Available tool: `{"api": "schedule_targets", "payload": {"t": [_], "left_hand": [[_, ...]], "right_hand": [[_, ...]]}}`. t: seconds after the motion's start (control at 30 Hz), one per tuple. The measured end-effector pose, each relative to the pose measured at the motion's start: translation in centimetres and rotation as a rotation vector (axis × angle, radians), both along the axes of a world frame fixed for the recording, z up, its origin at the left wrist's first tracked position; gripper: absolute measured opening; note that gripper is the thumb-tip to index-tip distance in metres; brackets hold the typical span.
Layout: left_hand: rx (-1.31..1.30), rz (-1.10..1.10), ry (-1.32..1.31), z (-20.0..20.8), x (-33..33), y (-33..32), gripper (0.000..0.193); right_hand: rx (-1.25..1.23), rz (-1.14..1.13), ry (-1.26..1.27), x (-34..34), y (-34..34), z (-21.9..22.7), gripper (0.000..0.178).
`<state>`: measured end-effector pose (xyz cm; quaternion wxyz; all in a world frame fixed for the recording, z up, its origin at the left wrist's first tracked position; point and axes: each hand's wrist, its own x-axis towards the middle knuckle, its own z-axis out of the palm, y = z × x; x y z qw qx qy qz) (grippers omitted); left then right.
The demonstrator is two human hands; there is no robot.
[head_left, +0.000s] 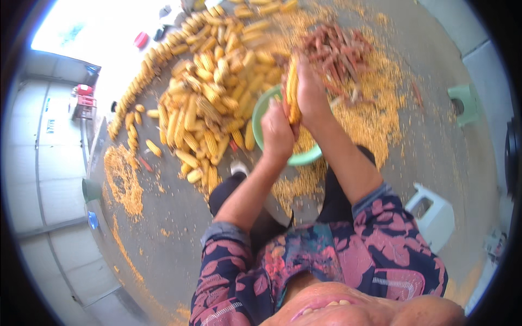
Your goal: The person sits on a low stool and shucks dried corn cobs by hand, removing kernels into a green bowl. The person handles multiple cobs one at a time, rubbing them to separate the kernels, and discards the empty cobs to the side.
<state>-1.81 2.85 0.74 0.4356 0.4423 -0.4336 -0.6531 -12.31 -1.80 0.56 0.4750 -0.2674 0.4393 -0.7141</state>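
Left hand [277, 129] and right hand [312, 93] both grasp a corn cob [292, 89] above a round green basin [305, 159]; loose yellow kernels [303, 142] show inside, partly hidden by the hands.

Corn-working floor on what looks like a farm, in a shed or a walled yard.
A heap of yellow corn [206, 108] spreads over the hard grey floor [435, 146]; loose kernels [375, 122] lie in wide drifts, with stripped red cobs [334, 51] piled beside them; a pale panelled wall [70, 190] runs along the left, below a glaring opening [92, 32]; a green stool [466, 104] and a white stool [436, 223] stand at right.
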Motion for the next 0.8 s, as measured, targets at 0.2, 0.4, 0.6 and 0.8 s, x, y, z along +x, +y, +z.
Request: {"api": "schedule_targets", "payload": {"t": [0.2,0.4,0.6,0.8], "left_hand": [[-0.001,-0.07,-0.107,2.2,0.4,-0.6,0.056],[0.022,-0.119,-0.047,1.9,0.6,-0.8,0.051],[-0.072,-0.108,-0.164,2.0,1.8,-0.6,0.055],[0.001,0.016,-0.012,2.9,1.1,-0.6,0.058]], "right_hand": [[0.117,0.077,-0.223,0.2,1.5,2.7,0.047],[0.055,0.081,0.072,0.5,1.0,0.7,0.054],[0.01,0.098,0.174,0.8,1.3,0.8,0.058],[-0.013,0.102,0.32,1.1,1.6,1.4,0.052]]}}
